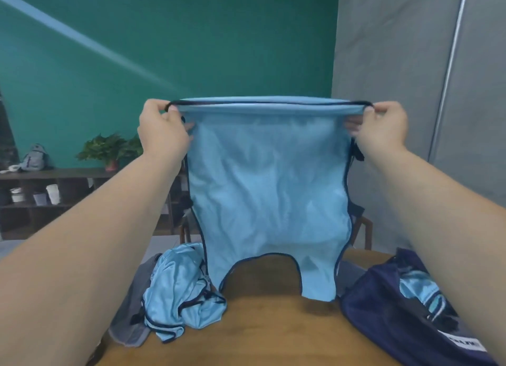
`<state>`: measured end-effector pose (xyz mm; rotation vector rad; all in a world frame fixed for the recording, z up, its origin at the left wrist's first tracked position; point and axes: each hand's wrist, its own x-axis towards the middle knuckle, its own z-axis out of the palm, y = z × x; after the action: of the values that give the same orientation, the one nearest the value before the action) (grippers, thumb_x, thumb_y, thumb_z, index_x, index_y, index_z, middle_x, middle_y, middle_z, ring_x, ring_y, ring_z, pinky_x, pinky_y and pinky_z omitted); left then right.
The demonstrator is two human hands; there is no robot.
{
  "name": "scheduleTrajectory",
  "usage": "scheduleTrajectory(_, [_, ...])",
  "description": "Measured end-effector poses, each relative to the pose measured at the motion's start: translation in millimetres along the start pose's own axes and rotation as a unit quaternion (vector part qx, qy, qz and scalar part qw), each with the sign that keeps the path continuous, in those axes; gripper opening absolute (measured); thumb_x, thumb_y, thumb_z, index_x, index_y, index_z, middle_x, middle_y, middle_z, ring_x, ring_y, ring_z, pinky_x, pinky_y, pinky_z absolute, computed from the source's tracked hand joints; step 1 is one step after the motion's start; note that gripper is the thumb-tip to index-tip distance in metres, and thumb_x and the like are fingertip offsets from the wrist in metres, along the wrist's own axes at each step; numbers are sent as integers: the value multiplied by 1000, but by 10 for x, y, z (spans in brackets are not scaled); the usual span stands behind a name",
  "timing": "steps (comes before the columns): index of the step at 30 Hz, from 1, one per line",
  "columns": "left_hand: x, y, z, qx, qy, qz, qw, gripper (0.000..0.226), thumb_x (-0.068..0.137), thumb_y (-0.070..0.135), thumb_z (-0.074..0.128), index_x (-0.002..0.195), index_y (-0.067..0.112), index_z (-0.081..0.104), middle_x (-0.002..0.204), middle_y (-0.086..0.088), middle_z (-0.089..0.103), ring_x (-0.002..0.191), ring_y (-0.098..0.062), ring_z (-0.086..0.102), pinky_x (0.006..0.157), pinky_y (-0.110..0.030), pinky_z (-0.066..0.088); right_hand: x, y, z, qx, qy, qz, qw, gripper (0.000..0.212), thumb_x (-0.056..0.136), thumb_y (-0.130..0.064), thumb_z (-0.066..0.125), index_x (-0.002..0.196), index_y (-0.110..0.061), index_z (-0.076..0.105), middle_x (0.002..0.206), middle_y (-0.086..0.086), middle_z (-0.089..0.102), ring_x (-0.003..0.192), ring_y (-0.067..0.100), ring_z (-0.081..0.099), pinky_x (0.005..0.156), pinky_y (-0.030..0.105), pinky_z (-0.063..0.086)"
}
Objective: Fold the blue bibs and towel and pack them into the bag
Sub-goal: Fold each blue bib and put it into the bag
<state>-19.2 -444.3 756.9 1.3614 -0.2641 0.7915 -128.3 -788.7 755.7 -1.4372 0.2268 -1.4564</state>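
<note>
A person holds a light blue mesh bib with dark navy trim [268, 190] up in front of them, stretched wide between both hands. The left hand [161, 130] pinches one upper corner of the hem, fingers curled round the edge. The right hand [383, 125] pinches the opposite corner the same way. The bib hangs upside down, its curved neck opening and straps reaching down toward a brown wooden table [260, 335]. On the table to the left lies a crumpled heap of light blue bibs [180, 291], resting on a grey cloth [128, 322]. To the right sits a dark navy fabric bag [383, 316], open, with light blue fabric showing inside. Behind are a green wall [137, 51] and a dark wooden shelf [54, 174] bearing a potted green plant [106, 149].
</note>
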Motion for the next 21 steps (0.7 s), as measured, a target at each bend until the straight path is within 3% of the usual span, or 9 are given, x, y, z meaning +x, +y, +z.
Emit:
scheduleTrajectory(2, [-23, -1, -14, 17, -4, -10, 1000, 11, 110, 22, 46, 99, 25, 50, 112, -5, 72, 82, -7, 78, 70, -42, 67, 24, 58, -27, -9, 4, -16, 1000, 7, 104, -34, 48, 97, -33, 48, 100, 4, 74, 78, 16, 77, 77, 37, 65])
scheduleTrajectory(4, [-63, 23, -15, 12, -9, -7, 1000, 12, 110, 21, 46, 100, 24, 50, 112, -4, 72, 82, -7, 78, 72, -42, 67, 27, 64, -49, -9, 10, -19, 1000, 12, 105, -26, 47, 95, -32, 48, 93, 2, 73, 79, 17, 79, 81, 43, 65])
scheduleTrajectory(8, [-154, 42, -15, 9, -6, -5, 1000, 10, 110, 22, 45, 102, 21, 49, 107, -4, 73, 79, -10, 79, 74, -46, 66, -100, -68, -54, 33, 17, 5, 999, 16, 107, -18, 44, 95, -29, 46, 92, 6, 75, 73, 18, 78, 78, 47, 65])
scheduleTrajectory(10, [-226, 48, -18, -5, 16, 27, 999, 9, 110, 23, 43, 103, 20, 48, 96, -3, 72, 73, -14, 78, 72, -46, 66, -168, -133, -71, 52, 26, -8, 998, 12, 108, -20, 41, 99, -26, 46, 84, 6, 75, 66, 22, 76, 67, 41, 64])
scheduleTrajectory(12, [-303, 75, -15, -6, 59, 94, 994, 9, 109, 24, 43, 105, 20, 49, 81, 10, 70, 66, -7, 74, 71, -38, 63, -246, -215, -71, 77, 56, -28, 995, 10, 108, -22, 39, 102, -26, 45, 74, 2, 70, 56, 26, 70, 54, 37, 58])
scheduleTrajectory(15, [-383, 154, -15, 3, 129, 184, 974, 7, 109, 23, 45, 107, 22, 52, 72, 19, 60, 65, 8, 57, 72, -18, 47, -355, -363, -94, 114, 106, -75, 985, 10, 108, -22, 37, 103, -27, 44, 67, -1, 64, 52, 25, 63, 54, 35, 54])
scheduleTrajectory(18, [-388, 194, -8, -19, 141, 210, 967, 7, 109, 24, 46, 108, 21, 52, 66, 17, 60, 62, 3, 56, 70, -23, 50, -345, -353, -76, 121, 135, -106, 978, 11, 107, -20, 36, 103, -27, 44, 69, 1, 64, 54, 23, 65, 59, 38, 56])
scheduleTrajectory(21, [-305, 2, 30, 5, 97, 149, 984, 8, 109, 28, 44, 105, 25, 50, 61, 5, 67, 58, -9, 65, 72, -37, 60, -295, -131, -29, 84, 119, -100, 984, 12, 106, -23, 39, 102, -32, 45, 72, -2, 71, 64, 18, 72, 71, 45, 60])
